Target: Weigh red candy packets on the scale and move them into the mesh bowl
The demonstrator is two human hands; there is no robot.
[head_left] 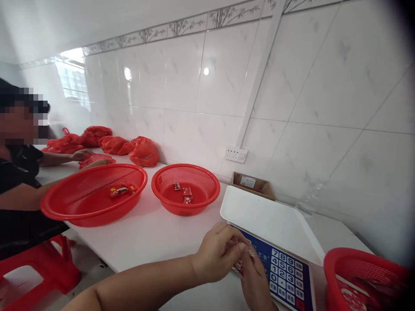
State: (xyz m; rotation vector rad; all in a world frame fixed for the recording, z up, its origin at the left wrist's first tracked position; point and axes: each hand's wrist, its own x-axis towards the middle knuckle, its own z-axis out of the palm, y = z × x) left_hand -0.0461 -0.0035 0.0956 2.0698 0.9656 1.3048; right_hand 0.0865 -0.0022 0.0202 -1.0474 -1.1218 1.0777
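My left hand (pixel 218 255) is closed, its fingers bent and pressed against my right hand (pixel 254 276) in front of the scale's blue keypad (pixel 287 276). A small red-and-white packet (pixel 239 266) shows between the two hands, partly hidden by the fingers. My right hand is closed around its lower side. Behind them lies the scale's white tray (pixel 266 216) with nothing on it. To the left of the scale, a round red basket (pixel 186 209) holds several small packets (pixel 187 191).
A larger red basket (pixel 94 219) with a few wrappers stands further left, beside a seated person (pixel 19 172). Red plastic bags (pixel 144 152) line the wall. A cardboard box (pixel 253 185) sits behind the scale. Another red basket (pixel 333 263) is at the right edge.
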